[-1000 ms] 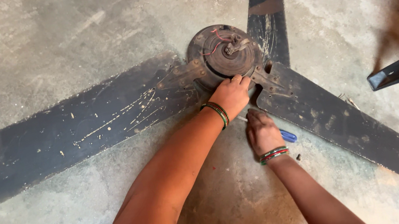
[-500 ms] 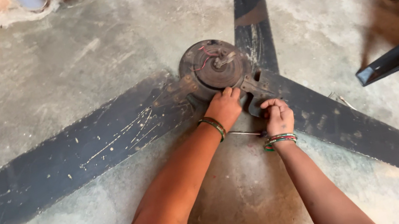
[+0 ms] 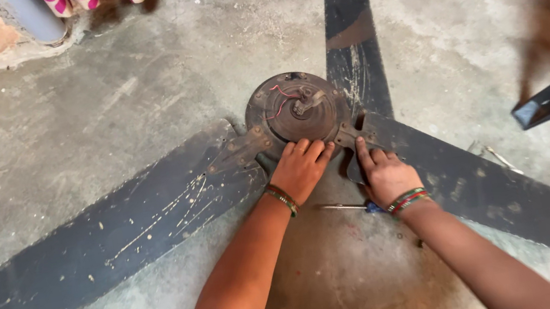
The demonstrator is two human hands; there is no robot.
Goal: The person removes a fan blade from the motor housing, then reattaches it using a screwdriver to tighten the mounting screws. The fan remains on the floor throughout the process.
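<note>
Scratched matt metal fan blades (image 3: 106,251), rusty hub (image 3: 297,108), rough concrete floor (image 3: 64,122).

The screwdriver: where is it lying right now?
In the head view the screwdriver lies on the concrete floor just below the fan hub, between the wrists of the left hand and right hand.

Soft, even daylight, faint shadows (slight blur and stretching toward the edges).

A ceiling fan (image 3: 271,177) lies flat on the floor (image 3: 101,123), its hub (image 3: 297,108) at centre and blades at 12, 4 and 8 o'clock. Both hands rest at the hub's 6 o'clock edge, left hand (image 3: 301,166) beside right hand (image 3: 387,175), with a screwdriver (image 3: 344,207) on the floor between the wrists.
</note>
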